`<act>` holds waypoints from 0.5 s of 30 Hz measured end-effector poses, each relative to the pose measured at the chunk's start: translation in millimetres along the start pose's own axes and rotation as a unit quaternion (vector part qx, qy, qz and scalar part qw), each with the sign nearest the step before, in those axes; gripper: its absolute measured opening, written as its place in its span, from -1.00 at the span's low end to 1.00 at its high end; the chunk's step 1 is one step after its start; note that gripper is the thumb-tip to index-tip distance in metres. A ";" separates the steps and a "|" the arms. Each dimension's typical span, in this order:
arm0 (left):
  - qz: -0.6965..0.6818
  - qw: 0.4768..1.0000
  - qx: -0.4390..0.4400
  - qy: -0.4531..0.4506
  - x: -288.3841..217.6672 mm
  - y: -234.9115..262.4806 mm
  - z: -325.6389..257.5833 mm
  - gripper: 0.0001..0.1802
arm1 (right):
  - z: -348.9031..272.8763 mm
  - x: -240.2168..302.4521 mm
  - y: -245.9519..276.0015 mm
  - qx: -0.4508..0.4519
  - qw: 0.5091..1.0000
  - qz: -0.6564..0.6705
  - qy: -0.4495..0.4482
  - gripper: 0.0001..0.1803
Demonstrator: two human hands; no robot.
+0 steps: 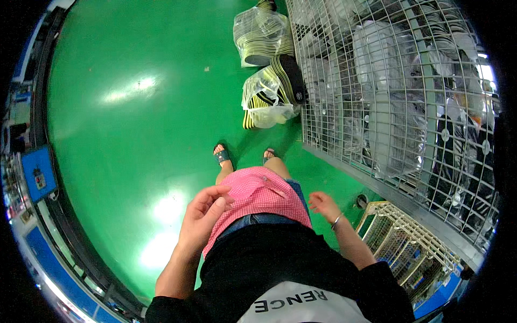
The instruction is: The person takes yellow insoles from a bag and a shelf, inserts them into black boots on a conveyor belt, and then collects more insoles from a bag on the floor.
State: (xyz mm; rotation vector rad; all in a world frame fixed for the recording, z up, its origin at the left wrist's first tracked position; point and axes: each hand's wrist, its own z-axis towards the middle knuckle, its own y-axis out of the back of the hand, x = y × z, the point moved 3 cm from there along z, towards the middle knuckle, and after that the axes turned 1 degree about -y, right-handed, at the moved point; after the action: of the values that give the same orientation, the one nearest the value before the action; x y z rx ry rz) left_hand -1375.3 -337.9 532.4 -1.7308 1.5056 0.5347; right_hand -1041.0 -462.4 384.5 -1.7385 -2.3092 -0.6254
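Observation:
My left hand hangs in front of my waist with its fingers loosely bent, the thumb apart from them, and nothing held. It is nearest to the pink checked apron over my denim shorts. My right hand, with a bracelet at the wrist, hangs beside the apron on the other side. Its fingers are half curled and a little apart, and I see nothing in them. Ahead on the green floor lie two stacks of black and yellow sole-shaped pieces, a farther bagged stack and a nearer bagged stack.
A tall wire mesh cage filled with plastic-wrapped goods runs along the right, close to the stacks. Behind it, near my right arm, stands a cream wire basket. On the left runs a long dark-edged bench with a blue panel.

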 end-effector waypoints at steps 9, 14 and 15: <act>0.060 0.988 0.063 0.125 -15.8 -21.2 104.3 -0.73 | 28.6 -35.3 -24.4 -0.003 0.981 0.129 -0.142 -0.66; 0.101 0.977 0.068 0.176 -11.1 -43.1 163.2 -0.73 | 86.5 -27.9 -11.5 -0.019 0.984 0.128 -0.123 -0.68; 0.114 0.973 0.064 0.190 -8.0 -46.4 175.6 -0.73 | 97.4 -19.7 -7.4 -0.038 0.982 0.144 -0.121 -0.68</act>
State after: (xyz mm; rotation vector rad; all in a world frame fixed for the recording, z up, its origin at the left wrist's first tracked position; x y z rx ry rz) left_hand -1302.9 -197.6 442.3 -1.6318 1.9793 0.2173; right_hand -1032.0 -438.9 288.0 -2.2403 -2.1365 -0.4774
